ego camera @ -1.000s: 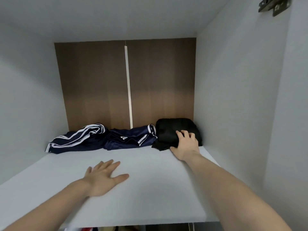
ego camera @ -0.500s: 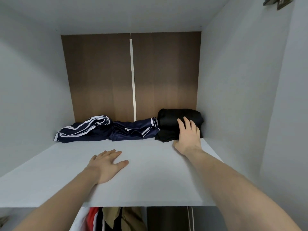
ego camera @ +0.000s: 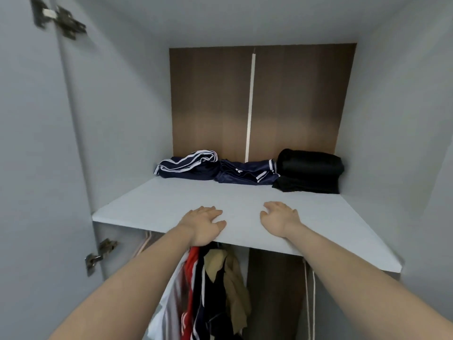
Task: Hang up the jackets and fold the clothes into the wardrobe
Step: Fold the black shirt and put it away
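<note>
A: Where are the hands?

B: Both lie palm-down near the front edge of the wardrobe's upper shelf [ego camera: 152,209]. The left hand [ego camera: 204,223] is released, fingers loosely spread on the board, holding nothing. The right hand [ego camera: 279,218] is the same: a slack grip, fingers slightly bent, resting on the shelf and grasping nothing. The two are near each other but apart.

A: And the folded clothes?

B: They sit in a row along the back of the shelf, against the brown wooden back panel [ego camera: 294,99]. On the left is a navy garment with white stripes [ego camera: 188,165]. Touching it in the middle is a second navy striped garment [ego camera: 247,173]. At the right end, touching that one and close to the wardrobe's right wall, is a folded black garment [ego camera: 310,169], thicker than the other two. All three are well apart from the hands.

A: Anything below?

B: Under the shelf, hanging clothes [ego camera: 210,290] show between the forearms: a white piece, red and dark pieces, and a tan piece. I cannot tell which are jackets. A white cord [ego camera: 312,298] hangs at the right.

A: The doors?

B: A metal hinge [ego camera: 100,252] sits on the grey left side by the shelf's edge, and another hinge [ego camera: 58,20] near the top left, blurred.
</note>
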A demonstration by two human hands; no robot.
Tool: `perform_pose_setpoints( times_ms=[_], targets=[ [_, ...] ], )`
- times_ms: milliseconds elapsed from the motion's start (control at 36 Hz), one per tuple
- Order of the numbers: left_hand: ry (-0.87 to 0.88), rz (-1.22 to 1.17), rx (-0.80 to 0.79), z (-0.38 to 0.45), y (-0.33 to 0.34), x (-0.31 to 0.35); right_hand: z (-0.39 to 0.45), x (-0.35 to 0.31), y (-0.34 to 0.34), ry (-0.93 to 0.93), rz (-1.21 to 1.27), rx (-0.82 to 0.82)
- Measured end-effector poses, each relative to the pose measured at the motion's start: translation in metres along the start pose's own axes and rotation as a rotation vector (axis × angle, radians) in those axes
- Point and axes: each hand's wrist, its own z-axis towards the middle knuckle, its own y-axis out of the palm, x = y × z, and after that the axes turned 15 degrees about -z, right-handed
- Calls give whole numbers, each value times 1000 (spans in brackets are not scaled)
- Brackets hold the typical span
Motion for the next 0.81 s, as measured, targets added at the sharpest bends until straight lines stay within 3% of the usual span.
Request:
perform_pose_setpoints(
  times_ms=[222, 361, 444, 611, 806],
  targets=[
    [124, -89, 115, -99, -2, -25, -83, -62, -8, -120, 63, -19],
    [98, -159, 244, -208, -14, -63, -171, -130, -1, -304, 610, 220],
    [33, -263, 334, -286, -21, -91, -227, -175, 2, -418, 810, 318],
    [-138, -319, 594, -447, -32, -140, -308, -268, 3, -720, 932, 216],
    [-443, -226, 881, -628, -27, -152, -417, -384, -9, -1154, 1015, -134]
  ],
)
